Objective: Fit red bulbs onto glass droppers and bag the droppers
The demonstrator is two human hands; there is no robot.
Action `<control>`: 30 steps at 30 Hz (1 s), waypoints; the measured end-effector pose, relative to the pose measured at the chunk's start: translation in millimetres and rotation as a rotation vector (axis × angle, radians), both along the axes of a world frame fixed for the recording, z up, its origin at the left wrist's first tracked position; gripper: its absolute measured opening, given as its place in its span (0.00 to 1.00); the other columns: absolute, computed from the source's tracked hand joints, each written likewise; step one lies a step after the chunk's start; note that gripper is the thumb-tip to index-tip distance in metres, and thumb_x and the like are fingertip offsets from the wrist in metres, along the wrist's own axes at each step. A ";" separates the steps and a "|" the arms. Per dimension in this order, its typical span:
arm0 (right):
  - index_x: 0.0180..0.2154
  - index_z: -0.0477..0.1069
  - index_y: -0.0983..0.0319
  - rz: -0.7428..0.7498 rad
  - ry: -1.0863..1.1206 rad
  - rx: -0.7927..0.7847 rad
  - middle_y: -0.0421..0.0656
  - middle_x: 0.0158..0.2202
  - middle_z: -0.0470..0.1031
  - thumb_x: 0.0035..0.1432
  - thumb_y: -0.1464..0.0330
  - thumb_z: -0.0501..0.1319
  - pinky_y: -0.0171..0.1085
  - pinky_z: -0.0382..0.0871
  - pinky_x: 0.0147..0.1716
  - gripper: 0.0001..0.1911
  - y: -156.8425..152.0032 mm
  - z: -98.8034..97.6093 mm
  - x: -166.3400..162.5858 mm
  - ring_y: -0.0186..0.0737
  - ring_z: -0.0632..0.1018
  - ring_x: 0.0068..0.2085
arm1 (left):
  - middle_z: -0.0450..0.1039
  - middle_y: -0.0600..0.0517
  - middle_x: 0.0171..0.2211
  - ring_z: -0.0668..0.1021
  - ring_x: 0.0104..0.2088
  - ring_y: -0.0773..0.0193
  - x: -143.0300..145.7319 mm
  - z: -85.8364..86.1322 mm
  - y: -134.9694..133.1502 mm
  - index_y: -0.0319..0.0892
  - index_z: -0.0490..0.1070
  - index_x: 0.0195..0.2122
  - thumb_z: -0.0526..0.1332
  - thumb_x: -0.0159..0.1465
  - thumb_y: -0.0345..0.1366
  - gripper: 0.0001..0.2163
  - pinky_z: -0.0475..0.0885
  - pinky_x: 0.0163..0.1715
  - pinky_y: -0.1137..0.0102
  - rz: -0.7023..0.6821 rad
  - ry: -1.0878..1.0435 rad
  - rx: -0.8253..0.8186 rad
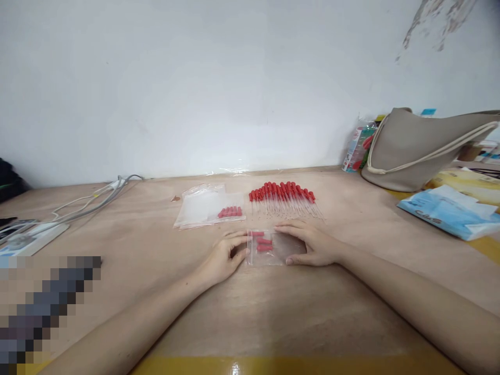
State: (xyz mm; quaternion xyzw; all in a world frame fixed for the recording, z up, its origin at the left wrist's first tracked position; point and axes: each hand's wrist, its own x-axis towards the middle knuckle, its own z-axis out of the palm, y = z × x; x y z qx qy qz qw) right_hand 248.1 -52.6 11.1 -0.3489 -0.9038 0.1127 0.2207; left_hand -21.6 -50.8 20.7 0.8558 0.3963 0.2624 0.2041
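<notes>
A small clear zip bag [279,254] lies on the table between my two hands, with three red rubber bulbs [264,248] showing inside near its left end. My left hand [226,256] rests at the bag's left edge, thumb and fingers apart and touching the zip side. Over the right part of the bag, my right hand [315,246] spreads its fingers along the top edge and its thumb at the bottom edge. Behind lie many thin clear droppers with red bulbs [282,190] in a fanned row. Left of them sit stacked clear bags [199,205], with several red bulbs [230,211] on or in one.
At the right stand a grey-beige bag [417,148], a patterned plastic pack [354,148] and a blue tissue pack [433,211]. Cables [88,211] and a white power strip [47,239] lie at the left. A white wall [175,94] closes off the back.
</notes>
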 end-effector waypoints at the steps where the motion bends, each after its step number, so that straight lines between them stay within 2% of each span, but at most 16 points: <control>1: 0.56 0.57 0.62 -0.004 -0.002 0.001 0.50 0.55 0.61 0.46 0.50 0.60 0.47 0.56 0.52 0.38 0.2 0.0 0.6 0.47 0.63 0.54 | 0.68 0.49 0.50 0.68 0.52 0.59 0.2 0.8 -0.6 0.46 0.70 0.47 0.55 0.59 0.32 0.15 0.61 0.52 0.61 -0.016 0.021 0.030; 6: 0.56 0.58 0.61 0.005 -0.003 -0.013 0.51 0.54 0.62 0.47 0.50 0.60 0.48 0.56 0.52 0.38 0.3 -0.6 -0.3 0.48 0.64 0.54 | 0.66 0.50 0.51 0.67 0.51 0.60 1.3 -1.9 -0.2 0.49 0.67 0.49 0.51 0.61 0.29 0.17 0.61 0.51 0.60 -0.079 0.101 0.143; 13: 0.55 0.58 0.61 0.006 0.005 -0.013 0.50 0.54 0.63 0.46 0.50 0.60 0.49 0.55 0.52 0.38 -1.3 2.2 -1.6 0.48 0.64 0.54 | 0.65 0.51 0.52 0.62 0.55 0.57 1.5 -3.7 -4.6 0.51 0.62 0.53 0.50 0.60 0.28 0.20 0.58 0.53 0.56 -0.044 0.143 0.052; 20: 0.54 0.60 0.61 -0.019 0.028 0.021 0.50 0.52 0.65 0.48 0.51 0.59 0.48 0.57 0.51 0.35 -0.6 1.7 -0.8 0.47 0.65 0.52 | 0.65 0.47 0.52 0.65 0.52 0.57 -3.2 -1.5 -6.0 0.46 0.60 0.54 0.51 0.60 0.29 0.20 0.60 0.52 0.59 0.064 0.112 0.013; 26: 0.51 0.64 0.62 0.012 0.060 0.026 0.50 0.51 0.66 0.49 0.54 0.60 0.45 0.60 0.50 0.30 0.4 0.5 -2.7 0.45 0.67 0.51 | 0.61 0.52 0.55 0.58 0.58 0.56 -2.7 -3.0 -4.6 0.52 0.55 0.58 0.48 0.59 0.25 0.25 0.51 0.55 0.52 -0.032 0.189 0.011; 28: 0.49 0.66 0.62 0.040 0.095 0.031 0.49 0.49 0.68 0.49 0.55 0.60 0.44 0.62 0.48 0.27 -0.2 1.6 -4.0 0.44 0.69 0.49 | 0.62 0.52 0.55 0.58 0.58 0.56 -2.6 -4.9 -5.4 0.52 0.57 0.57 0.49 0.58 0.25 0.25 0.48 0.56 0.51 -0.006 0.158 0.011; 30: 0.46 0.67 0.61 0.064 0.128 0.033 0.49 0.46 0.70 0.49 0.56 0.61 0.44 0.64 0.46 0.24 -1.2 3.2 -5.1 0.44 0.70 0.47 | 0.66 0.51 0.51 0.64 0.54 0.57 -4.7 -7.7 -4.4 0.49 0.63 0.52 0.51 0.58 0.26 0.21 0.53 0.55 0.54 0.056 0.060 0.001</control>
